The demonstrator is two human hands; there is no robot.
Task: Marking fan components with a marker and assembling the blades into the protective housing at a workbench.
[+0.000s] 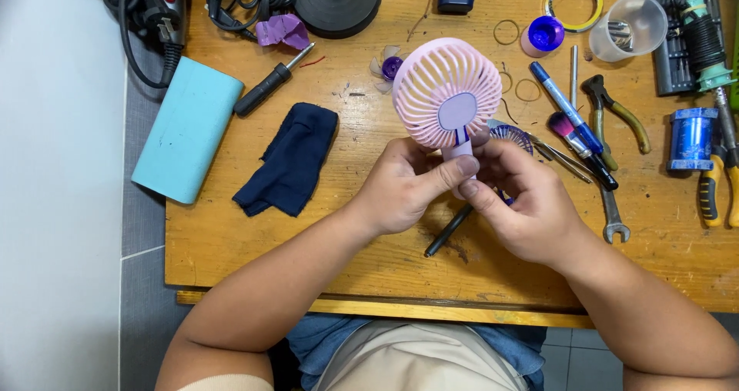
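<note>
Gripping the small pink plastic handheld fan (446, 91) by its short handle, the left hand (400, 187) and the right hand (523, 202) meet above the middle of the scratched wooden tabletop (231, 237), thumbs pressed together on the handle just under the round slatted cage. Both sets of fingers are curled narrow around that handle, so the fan sits upright between them, its lilac centre cap facing up. A loose purple fan grille (512, 137) lies just behind the right hand, and a small translucent propeller blade (389, 69) rests beside the cage's left edge. Left of the hands lies a folded dark navy cloth (291, 160), then a black-handled screwdriver (269, 83) and a light blue rectangular case (185, 129). To the right lie a blue marker pen (566, 106), green-handled pliers (616, 114) and a steel spanner (612, 218)
</note>
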